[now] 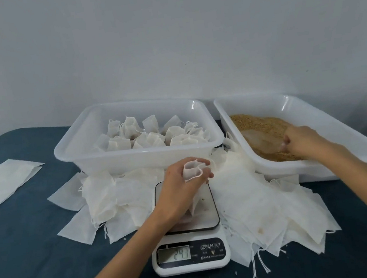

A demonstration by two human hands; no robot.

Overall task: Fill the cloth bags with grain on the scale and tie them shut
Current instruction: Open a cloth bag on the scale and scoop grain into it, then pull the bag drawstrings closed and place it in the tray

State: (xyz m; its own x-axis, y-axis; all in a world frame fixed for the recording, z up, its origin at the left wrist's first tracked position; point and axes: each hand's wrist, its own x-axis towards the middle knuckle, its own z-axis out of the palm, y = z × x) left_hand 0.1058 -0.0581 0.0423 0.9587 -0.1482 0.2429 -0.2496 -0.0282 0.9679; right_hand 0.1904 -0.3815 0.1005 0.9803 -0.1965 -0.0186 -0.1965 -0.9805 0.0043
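Over the white digital kitchen scale [188, 227], the left hand [179, 186] pinches a small white cloth bag [192, 172] mouth-up for filling, while the right hand [304, 144], fingers closed, scoops brown grain [260, 128] from the white plastic tray [329, 119].

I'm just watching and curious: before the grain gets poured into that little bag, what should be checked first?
1. Bag mouth held open by left hand: ok.
2. Bag sits over the scale platform: ok.
3. Scale switched on, display lit: ok; digits too blurred to read.
4. Right hand in the grain tray, at a clear scoop: ok.
5. Scoop filled: cannot tell.
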